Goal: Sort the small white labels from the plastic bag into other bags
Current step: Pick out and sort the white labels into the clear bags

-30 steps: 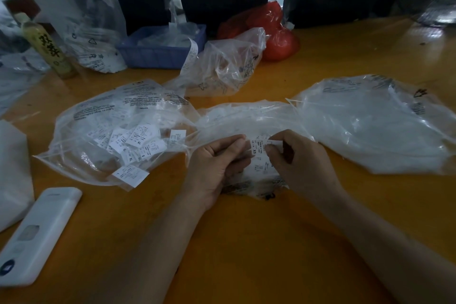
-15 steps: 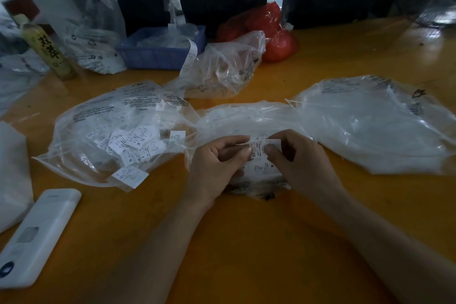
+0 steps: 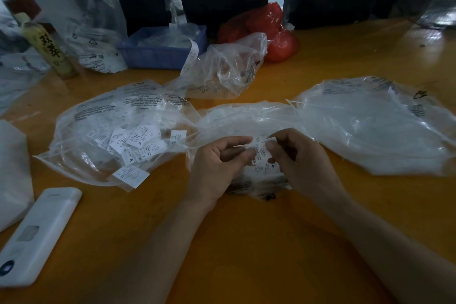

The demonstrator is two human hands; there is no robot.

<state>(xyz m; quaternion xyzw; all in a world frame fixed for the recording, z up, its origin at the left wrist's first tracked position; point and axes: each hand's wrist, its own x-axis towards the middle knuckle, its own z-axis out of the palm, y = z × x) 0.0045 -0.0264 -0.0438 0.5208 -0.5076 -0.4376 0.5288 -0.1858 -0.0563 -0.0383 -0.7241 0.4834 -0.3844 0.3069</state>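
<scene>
Three clear plastic bags lie on the orange table (image 3: pixel 246 242). The left bag (image 3: pixel 98 116) holds several small white labels (image 3: pixel 140 138) printed with sizes. The middle bag (image 3: pixel 246 118) lies under my hands. The right bag (image 3: pixel 370 126) looks white and crumpled. My left hand (image 3: pixel 217 163) and my right hand (image 3: pixel 301 163) meet over the middle bag, fingers curled. Between their fingertips they pinch small white labels (image 3: pixel 260 152). More labels lie just below, between the two hands.
A white remote-like device (image 3: pixel 37 232) lies at the front left. A blue basket (image 3: pixel 160 54), a yellow bottle (image 3: pixel 47 49), red bags (image 3: pixel 269 29) and more clear bags (image 3: pixel 227 69) stand along the back. A white object (image 3: pixel 12 175) sits at the left edge.
My fingers have shifted slightly on the labels between my hands. Both hands stay over the middle bag.
</scene>
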